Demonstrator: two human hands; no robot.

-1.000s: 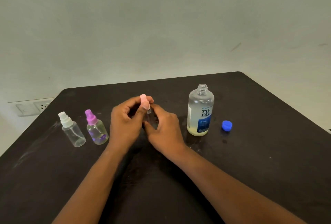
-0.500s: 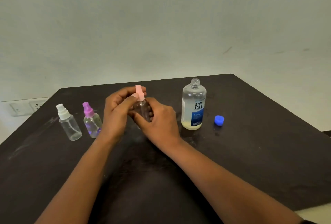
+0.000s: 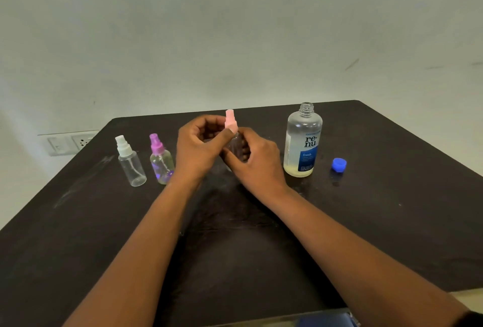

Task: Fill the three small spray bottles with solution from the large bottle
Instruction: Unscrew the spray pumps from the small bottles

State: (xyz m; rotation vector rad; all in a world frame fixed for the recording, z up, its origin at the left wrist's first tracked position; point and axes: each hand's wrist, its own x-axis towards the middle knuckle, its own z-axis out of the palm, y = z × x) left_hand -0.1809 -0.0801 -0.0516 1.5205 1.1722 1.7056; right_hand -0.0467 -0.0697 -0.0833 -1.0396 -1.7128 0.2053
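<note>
You have the pink-capped spray bottle [image 3: 233,138] lifted off the black table [image 3: 392,222], between the purple-capped spray bottle [image 3: 161,159] and the large renu solution bottle [image 3: 303,141]. Your right hand [image 3: 257,163] wraps its clear body, and your left hand [image 3: 201,147] pinches the pink spray head [image 3: 230,120] with thumb and fingers. Your fingers hide the neck, so I can't tell whether the head is threaded tight or loose.

If it is coming off, watch the dip tube: pull it out crooked and it can flick drops or tip the small bottle. The large bottle stands uncapped just beside your right wrist, its blue cap [image 3: 339,164] lying apart; a careless elbow swing would topple it and spill what little solution remains. The white-capped spray bottle [image 3: 130,162] looks empty.
</note>
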